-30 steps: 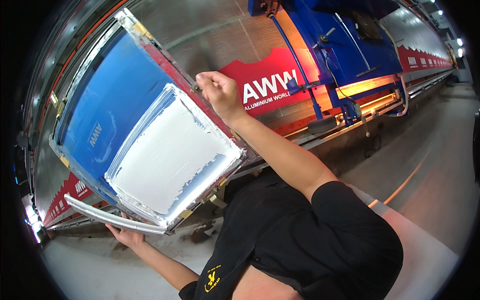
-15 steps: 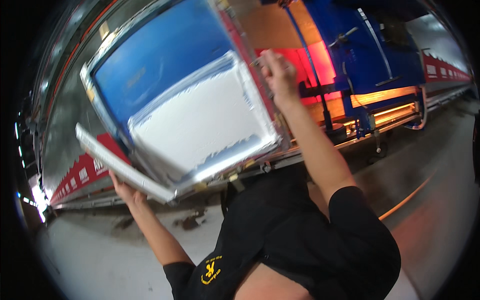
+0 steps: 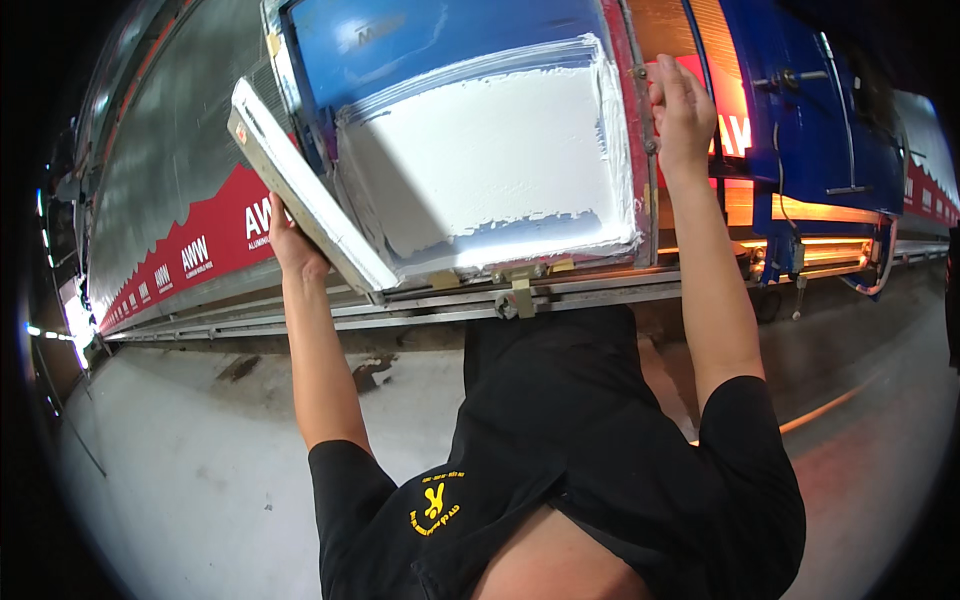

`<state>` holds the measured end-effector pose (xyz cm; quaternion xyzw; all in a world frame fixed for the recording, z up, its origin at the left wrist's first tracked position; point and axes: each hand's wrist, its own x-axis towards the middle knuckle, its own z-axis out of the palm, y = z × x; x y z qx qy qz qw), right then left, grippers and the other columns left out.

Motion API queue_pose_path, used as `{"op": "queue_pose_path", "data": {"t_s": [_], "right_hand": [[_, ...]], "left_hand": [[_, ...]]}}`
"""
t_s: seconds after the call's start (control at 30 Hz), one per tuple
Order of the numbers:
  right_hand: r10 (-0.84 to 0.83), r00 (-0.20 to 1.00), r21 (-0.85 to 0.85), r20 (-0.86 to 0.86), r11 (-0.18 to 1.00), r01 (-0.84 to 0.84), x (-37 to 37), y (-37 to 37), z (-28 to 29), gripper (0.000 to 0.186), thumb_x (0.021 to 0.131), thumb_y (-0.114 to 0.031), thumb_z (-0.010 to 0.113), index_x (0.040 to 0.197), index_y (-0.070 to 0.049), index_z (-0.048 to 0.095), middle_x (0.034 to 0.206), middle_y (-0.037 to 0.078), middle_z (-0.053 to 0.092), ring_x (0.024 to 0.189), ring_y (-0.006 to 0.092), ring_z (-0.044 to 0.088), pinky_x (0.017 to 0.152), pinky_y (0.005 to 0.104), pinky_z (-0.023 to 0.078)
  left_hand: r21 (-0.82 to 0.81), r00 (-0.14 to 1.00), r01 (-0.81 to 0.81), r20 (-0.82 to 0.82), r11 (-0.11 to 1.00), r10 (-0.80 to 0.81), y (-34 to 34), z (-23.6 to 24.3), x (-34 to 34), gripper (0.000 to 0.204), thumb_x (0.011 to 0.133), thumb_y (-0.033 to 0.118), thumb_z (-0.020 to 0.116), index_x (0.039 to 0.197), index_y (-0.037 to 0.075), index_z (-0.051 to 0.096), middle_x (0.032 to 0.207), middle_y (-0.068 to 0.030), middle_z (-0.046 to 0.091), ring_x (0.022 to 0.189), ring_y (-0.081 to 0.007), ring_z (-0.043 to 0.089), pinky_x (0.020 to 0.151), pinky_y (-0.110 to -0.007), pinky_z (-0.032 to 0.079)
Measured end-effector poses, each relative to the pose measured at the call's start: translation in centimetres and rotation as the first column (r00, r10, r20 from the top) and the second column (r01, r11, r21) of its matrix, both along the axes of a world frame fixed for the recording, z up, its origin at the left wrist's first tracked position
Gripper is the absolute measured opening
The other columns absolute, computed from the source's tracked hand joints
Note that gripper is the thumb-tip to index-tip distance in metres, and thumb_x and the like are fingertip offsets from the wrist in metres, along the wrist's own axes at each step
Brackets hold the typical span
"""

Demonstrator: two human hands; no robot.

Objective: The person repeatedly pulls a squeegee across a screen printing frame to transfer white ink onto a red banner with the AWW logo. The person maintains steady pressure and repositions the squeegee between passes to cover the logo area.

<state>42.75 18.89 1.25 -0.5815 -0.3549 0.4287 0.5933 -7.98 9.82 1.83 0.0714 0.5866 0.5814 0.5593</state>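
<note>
My left hand (image 3: 298,248) is closed on a long squeegee (image 3: 310,200), its edge thick with white ink. The squeegee slants along the left side of a screen-printing frame (image 3: 645,215), its lower end at the frame's near left corner. Blue mesh (image 3: 440,30) fills the frame's far part; a broad layer of white ink (image 3: 510,160) covers the nearer part. My right hand (image 3: 685,120) is at the frame's right edge, fingers curled against it; their tips are partly hidden.
Metal rails (image 3: 420,312) run in front of me, beneath the frame. A red printed banner (image 3: 200,245) stretches along the left. To the right stands a blue machine (image 3: 800,130) with glowing orange heaters (image 3: 800,250). A grey floor (image 3: 200,460) lies below.
In my view the frame, both hands and the squeegee have shifted to the right, the squeegee also upward. The squeegee now stands steeper, and the tilt of the view has levelled.
</note>
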Motion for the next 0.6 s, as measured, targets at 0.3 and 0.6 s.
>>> {"op": "queue_pose_path", "data": {"t_s": [0.3,0.6], "right_hand": [[-0.092,0.994,-0.142,-0.057,0.986,0.084,-2.1,-0.1,-3.2,0.034,0.103,-0.041,0.071,0.093,-0.009,0.073,0.071,-0.008,0.053,0.059,0.0012,0.042,0.051,0.0201,0.030],[-0.119,0.993,-0.175,0.008,0.977,0.118,-2.5,-0.4,-2.6,0.040,0.105,-0.038,0.068,0.124,-0.003,0.072,0.072,-0.009,0.052,0.053,-0.0012,0.035,0.045,0.0174,0.025]], "left_hand": [[-0.109,0.997,0.073,0.031,0.991,-0.070,0.6,0.0,-3.6,0.075,0.100,0.071,0.054,0.137,0.007,0.065,0.124,-0.0121,0.074,0.111,-0.0294,0.072,0.100,-0.046,0.057],[-0.169,0.997,0.075,-0.015,0.983,-0.079,0.9,0.4,-2.3,0.077,0.100,0.071,0.052,0.133,0.003,0.067,0.113,-0.0105,0.076,0.104,-0.0252,0.075,0.096,-0.043,0.060]]}}
